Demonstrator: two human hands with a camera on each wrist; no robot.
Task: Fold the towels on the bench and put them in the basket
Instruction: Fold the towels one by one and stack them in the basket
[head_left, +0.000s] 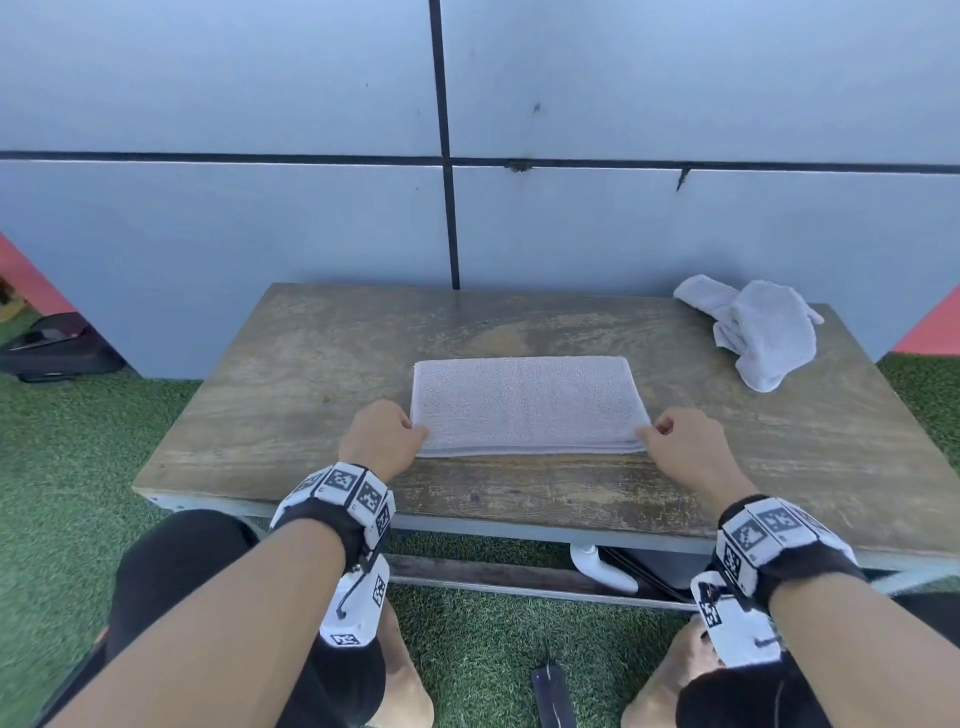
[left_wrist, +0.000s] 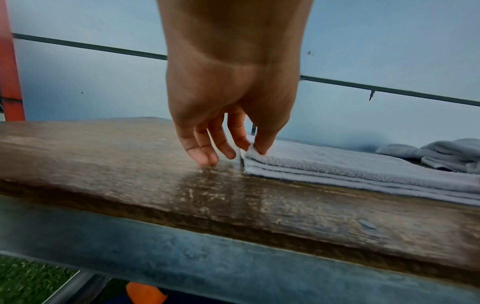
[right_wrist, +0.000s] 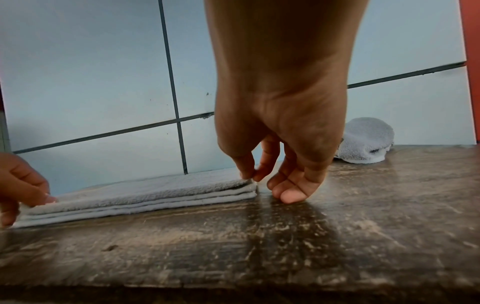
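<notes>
In the head view, a folded towel (head_left: 527, 405) lies flat on the bench (head_left: 311, 364), near its front edge. The left hand (head_left: 382, 439) pinches the towel's near left corner, and the right hand (head_left: 685, 452) pinches its near right corner. A crumpled towel (head_left: 756, 330) sits at the bench's far right corner, well apart from the folded one. No basket shows. Green turf (head_left: 67, 441) surrounds the bench, and a grey panelled wall (head_left: 208, 104) stands behind it.

In the left wrist view, the left hand (left_wrist: 228, 102) grips the folded towel's (left_wrist: 350, 168) top layer between thumb and forefinger; its other fingers (left_wrist: 205, 156) touch the bench (left_wrist: 103, 154) just beside the towel.

In the right wrist view, the right hand (right_wrist: 280, 131) pinches the folded towel's (right_wrist: 155, 195) upper corner with thumb and forefinger, its remaining fingertips (right_wrist: 291, 196) resting on the bench (right_wrist: 363, 226). The crumpled towel (right_wrist: 363, 142) lies behind the hand, against the wall.
</notes>
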